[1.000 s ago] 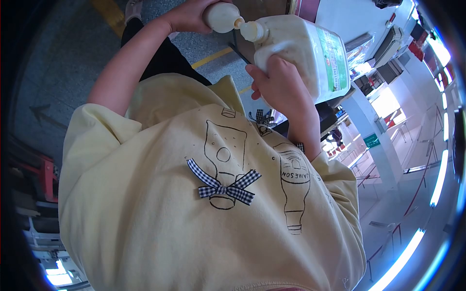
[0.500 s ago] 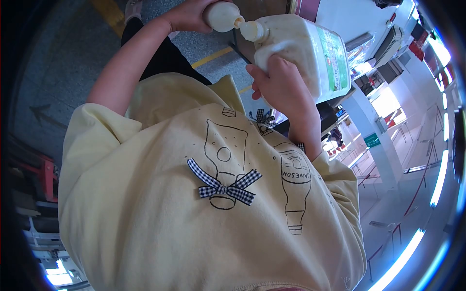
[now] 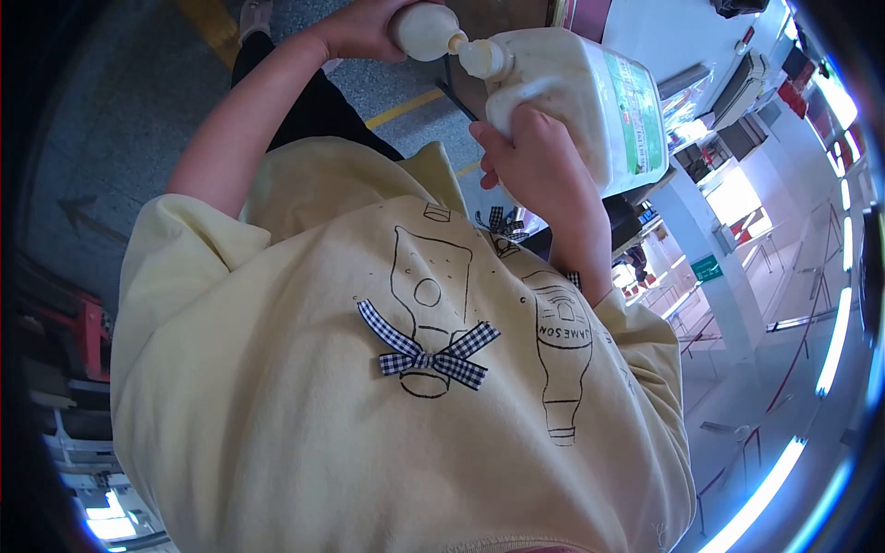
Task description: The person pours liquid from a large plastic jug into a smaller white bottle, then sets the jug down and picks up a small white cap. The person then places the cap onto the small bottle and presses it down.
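At the top of the head view, my left hand [image 3: 364,32] is wrapped round a small whitish bottle [image 3: 424,31], which lies tilted with its narrow neck pointing right. My right hand [image 3: 544,161] grips the moulded handle of a large translucent white jug [image 3: 553,69] that has a green and white label [image 3: 636,115]. The jug is tipped over on its side, its mouth [image 3: 483,59] turned left and right at the bottle's neck. A cream-coloured bit shows where the two openings meet. Both hands are closed, and the left fingertips are partly hidden behind the bottle.
Below my arms is my pale yellow shirt [image 3: 304,369] with a checked bow. Grey floor with yellow lines [image 3: 406,108] spreads out at the upper left. A red metal piece [image 3: 89,336] stands at far left. A white pillar [image 3: 696,249] and stacked items [image 3: 742,88] are on the right.
Almost nothing differs. The bottle, the jug and both hands sit very slightly further right in the view, with the same grips and the same tilt.
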`<state>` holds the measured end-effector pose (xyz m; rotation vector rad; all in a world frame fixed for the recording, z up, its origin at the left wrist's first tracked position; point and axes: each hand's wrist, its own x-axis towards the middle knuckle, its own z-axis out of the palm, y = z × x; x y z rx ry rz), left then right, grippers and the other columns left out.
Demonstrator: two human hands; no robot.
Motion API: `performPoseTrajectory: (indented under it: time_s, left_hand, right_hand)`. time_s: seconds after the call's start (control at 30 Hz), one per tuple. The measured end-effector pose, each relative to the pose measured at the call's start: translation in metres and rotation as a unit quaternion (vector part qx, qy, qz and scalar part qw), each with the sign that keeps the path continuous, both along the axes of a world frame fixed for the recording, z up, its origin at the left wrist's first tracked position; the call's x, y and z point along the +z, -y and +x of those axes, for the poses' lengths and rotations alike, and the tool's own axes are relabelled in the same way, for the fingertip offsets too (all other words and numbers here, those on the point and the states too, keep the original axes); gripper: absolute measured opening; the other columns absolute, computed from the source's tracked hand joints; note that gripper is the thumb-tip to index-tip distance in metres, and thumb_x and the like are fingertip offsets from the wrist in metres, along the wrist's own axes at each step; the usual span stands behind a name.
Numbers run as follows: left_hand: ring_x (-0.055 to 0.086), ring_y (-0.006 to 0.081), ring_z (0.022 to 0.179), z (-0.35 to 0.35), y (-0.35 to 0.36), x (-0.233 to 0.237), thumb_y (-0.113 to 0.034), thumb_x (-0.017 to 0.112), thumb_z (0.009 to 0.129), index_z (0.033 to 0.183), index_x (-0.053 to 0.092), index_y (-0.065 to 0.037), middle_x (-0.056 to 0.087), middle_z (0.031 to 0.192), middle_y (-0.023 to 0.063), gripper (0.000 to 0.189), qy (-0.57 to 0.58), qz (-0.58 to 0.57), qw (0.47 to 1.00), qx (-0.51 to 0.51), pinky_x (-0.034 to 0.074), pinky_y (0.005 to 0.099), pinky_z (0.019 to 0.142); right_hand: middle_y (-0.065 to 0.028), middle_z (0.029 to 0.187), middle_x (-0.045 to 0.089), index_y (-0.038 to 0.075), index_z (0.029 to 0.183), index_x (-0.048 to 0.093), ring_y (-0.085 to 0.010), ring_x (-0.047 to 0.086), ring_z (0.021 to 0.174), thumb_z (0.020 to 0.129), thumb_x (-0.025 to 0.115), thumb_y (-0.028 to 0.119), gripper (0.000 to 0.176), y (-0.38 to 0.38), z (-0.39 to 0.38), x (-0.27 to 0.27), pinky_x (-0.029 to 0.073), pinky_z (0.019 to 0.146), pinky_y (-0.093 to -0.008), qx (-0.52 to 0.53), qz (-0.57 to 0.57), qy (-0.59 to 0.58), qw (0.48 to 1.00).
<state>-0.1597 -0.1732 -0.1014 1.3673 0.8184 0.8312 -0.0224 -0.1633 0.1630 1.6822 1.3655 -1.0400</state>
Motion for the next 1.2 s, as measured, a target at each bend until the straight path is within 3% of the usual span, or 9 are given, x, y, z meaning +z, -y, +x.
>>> performPoseTrajectory:
  time_s: [0.43, 0.5, 1.03, 1.1, 1.2]
  left_hand:
    - [0.057, 0.0345, 0.119, -0.0004, 0.0021, -0.0024, -0.012, 0.088, 0.061, 0.125, 0.057, -0.012, 0.061, 0.124, 0.0132, 0.071, -0.008, -0.001, 1.000, -0.008, 0.045, 0.0455, 0.103]
    - [0.058, 0.0346, 0.119, 0.0001, 0.0024, -0.0013, -0.012, 0.088, 0.061, 0.125, 0.057, -0.012, 0.062, 0.123, 0.0132, 0.071, -0.016, -0.005, 1.000, -0.004, 0.046, 0.0455, 0.103]
    - [0.058, 0.0342, 0.119, 0.0002, 0.0034, 0.0013, -0.013, 0.089, 0.061, 0.125, 0.057, -0.012, 0.062, 0.123, 0.0130, 0.071, -0.019, -0.017, 1.000, -0.006, 0.046, 0.0458, 0.103]
    - [0.057, 0.0340, 0.120, -0.0005, 0.0032, -0.0004, -0.014, 0.089, 0.061, 0.126, 0.057, -0.012, 0.062, 0.124, 0.0132, 0.072, -0.010, -0.023, 1.000, -0.015, 0.045, 0.0461, 0.103]
    - [0.057, 0.0338, 0.120, 0.0009, 0.0030, -0.0014, -0.014, 0.090, 0.062, 0.126, 0.057, -0.012, 0.062, 0.124, 0.0132, 0.071, -0.006, -0.015, 1.000, -0.008, 0.046, 0.0461, 0.103]
  right_hand:
    - [-0.0136, 0.071, 0.071, -0.007, 0.082, 0.064, -0.0229, 0.072, 0.065, 0.099, 0.063, 0.029, 0.040, 0.0029, 0.0023, -0.0015, 0.054, 0.063, -0.0373, -0.004, 0.009, 0.003, 1.000]
    - [-0.0190, 0.062, 0.067, -0.011, 0.079, 0.063, -0.0308, 0.071, 0.060, 0.097, 0.065, 0.023, 0.038, 0.0039, 0.0015, -0.0016, 0.055, 0.062, -0.0404, -0.015, 0.035, -0.016, 0.999]
    - [-0.0185, 0.061, 0.067, -0.011, 0.079, 0.063, -0.0321, 0.071, 0.061, 0.096, 0.066, 0.023, 0.038, 0.0047, 0.0017, -0.0019, 0.055, 0.063, -0.0411, -0.020, 0.041, -0.009, 0.999]
    - [-0.0138, 0.071, 0.071, -0.007, 0.082, 0.064, -0.0228, 0.073, 0.066, 0.100, 0.062, 0.029, 0.040, 0.0021, 0.0010, -0.0004, 0.054, 0.065, -0.0375, 0.000, 0.005, 0.012, 1.000]
    - [-0.0138, 0.071, 0.071, -0.007, 0.083, 0.063, -0.0228, 0.073, 0.066, 0.100, 0.062, 0.030, 0.040, 0.0028, 0.0024, -0.0012, 0.054, 0.065, -0.0374, 0.000, 0.006, 0.013, 1.000]
